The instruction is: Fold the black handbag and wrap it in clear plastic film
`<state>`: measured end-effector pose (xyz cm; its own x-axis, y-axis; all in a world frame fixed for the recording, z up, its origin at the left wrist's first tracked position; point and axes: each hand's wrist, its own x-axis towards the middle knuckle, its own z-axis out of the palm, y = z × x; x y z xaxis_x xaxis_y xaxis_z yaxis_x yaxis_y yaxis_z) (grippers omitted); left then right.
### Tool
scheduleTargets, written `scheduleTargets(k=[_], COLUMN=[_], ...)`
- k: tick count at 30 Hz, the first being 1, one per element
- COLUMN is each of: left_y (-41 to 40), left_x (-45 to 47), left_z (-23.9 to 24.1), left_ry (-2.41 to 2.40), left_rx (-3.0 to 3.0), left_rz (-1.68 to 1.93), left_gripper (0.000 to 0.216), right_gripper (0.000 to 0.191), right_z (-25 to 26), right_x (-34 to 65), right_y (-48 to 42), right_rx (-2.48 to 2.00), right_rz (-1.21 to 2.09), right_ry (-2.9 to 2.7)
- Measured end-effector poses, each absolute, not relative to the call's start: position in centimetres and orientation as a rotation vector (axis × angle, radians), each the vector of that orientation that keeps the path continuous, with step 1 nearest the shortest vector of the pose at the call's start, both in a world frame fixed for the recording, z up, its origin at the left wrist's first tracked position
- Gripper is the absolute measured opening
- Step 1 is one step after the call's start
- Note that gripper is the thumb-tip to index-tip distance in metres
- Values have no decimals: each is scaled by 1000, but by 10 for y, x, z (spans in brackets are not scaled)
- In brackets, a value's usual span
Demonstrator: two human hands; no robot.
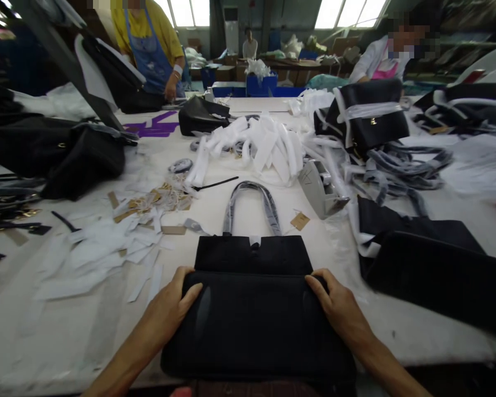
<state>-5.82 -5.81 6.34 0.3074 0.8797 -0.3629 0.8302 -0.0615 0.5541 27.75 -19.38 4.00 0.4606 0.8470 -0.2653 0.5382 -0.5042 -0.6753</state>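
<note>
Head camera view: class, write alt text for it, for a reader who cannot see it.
A person's left hand and right hand grip the two sides of a black handbag lying on a white table, its wrapped handles pointing away. White paper strips, card tags and more black bags lie around, and other people work at the far end.

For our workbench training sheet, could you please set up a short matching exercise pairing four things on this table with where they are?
Things:
1. left hand
2. right hand
3. wrapped handles
4. brown tag

Places:
A. on the table right of the handles
B. gripping the black handbag's right edge
C. lying beyond the handbag's far end
D. gripping the handbag's left edge

Pairs: 1-D, 2-B, 3-C, 4-A
</note>
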Motion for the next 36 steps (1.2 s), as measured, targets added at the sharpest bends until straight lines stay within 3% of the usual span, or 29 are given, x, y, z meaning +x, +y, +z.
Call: scheduleTargets(k=[4,8,14,17,20,23,27,31,36], left_y=[-77,-85,-86,-90,-100,-111,-113,-106,-97], left_x=[-49,-41,-45,-37,-17,2,8,3,-13], left_z=[62,44,35,41,42,33,18,11,12], left_ry=[1635,1816,1836,1664,1182,885,891,837,841], left_rx=[1909,1927,2334,2694,2982,3060,3107,3236,3297], left_rz=[268,191,297,526,535,405,390,514,607], left_gripper=[35,30,24,27,41,59,67,68,71], right_gripper=[42,42,50,51,49,46,41,64,80], right_z=[41,40,28,21,14,14,35,48,21], right_x=[278,279,274,272,274,276,256,219,217], right_y=[-191,-189,-198,-206,-214,-215,-198,-177,-171], right_rx=[-2258,-2281,-2248,-2221,-2182,-2142,-1944,-1668,-1494], right_rz=[759,733,573,481,365,118,-427,-499,-458], right_ry=[-1203,-1227,-1153,-1152,-1224,-1391,-1727,-2192,-2457])
